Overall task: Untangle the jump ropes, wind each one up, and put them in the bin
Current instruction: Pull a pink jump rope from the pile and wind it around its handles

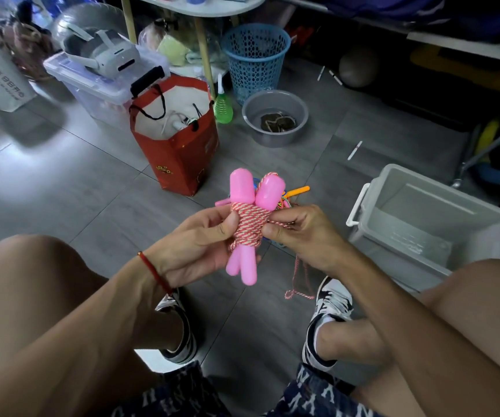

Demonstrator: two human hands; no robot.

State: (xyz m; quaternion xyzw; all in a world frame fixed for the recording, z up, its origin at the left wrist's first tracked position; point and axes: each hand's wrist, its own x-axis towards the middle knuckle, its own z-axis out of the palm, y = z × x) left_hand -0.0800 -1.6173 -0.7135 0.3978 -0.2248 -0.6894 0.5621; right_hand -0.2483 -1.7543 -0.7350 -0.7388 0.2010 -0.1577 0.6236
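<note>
My left hand (pixel 194 248) grips the pink jump rope (pixel 247 227), whose two pink handles lie side by side with the red-and-white cord wound tightly around their middle, and I hold it above the floor, to the left of the grey bin (pixel 441 224). My right hand (pixel 300 233) pinches the loose end of the cord just beside the bundle, on the side toward the bin, and the rest hangs down between my shoes. The other colourful ropes (pixel 291 195) lie on the floor behind the bundle, near the bin.
</note>
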